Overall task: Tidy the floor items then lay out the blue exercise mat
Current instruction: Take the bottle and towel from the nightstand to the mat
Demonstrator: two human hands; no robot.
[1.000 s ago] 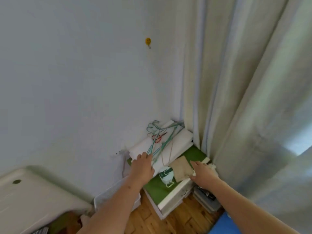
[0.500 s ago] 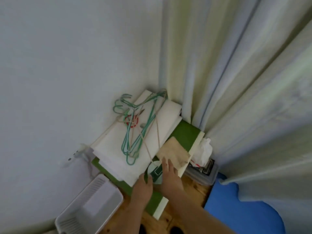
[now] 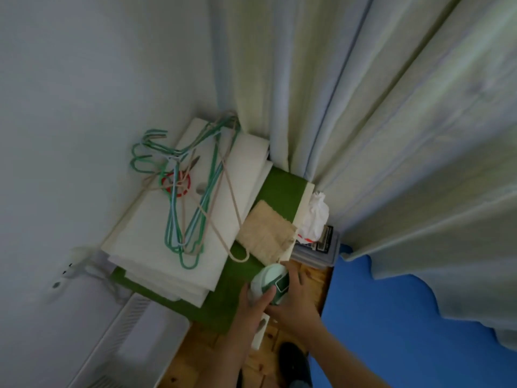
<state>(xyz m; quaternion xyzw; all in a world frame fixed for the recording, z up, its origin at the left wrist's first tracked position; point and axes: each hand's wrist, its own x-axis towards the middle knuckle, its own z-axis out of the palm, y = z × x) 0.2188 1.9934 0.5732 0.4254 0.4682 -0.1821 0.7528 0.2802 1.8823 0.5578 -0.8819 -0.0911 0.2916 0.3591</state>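
Note:
A small white and green round device (image 3: 270,281) is held between both hands just above the front corner of the green-topped board (image 3: 282,191). My left hand (image 3: 257,302) grips its lower left side. From the right, my right hand (image 3: 296,301) cups it with fingers curled around. The blue exercise mat (image 3: 391,317) lies on the wooden floor at the right, partly under the curtain hem.
White foam slabs (image 3: 173,247) with several green wire hangers (image 3: 193,191) sit on the board in the wall corner. A tan cloth (image 3: 265,236), crumpled white paper (image 3: 316,217) and a clear box (image 3: 321,247) lie beside it. A white basket (image 3: 134,345) stands at lower left. Curtains (image 3: 391,121) hang at right.
Both hands came together around the white and green device and lifted it toward the board's front corner. The camera tilted further down, showing more blue mat.

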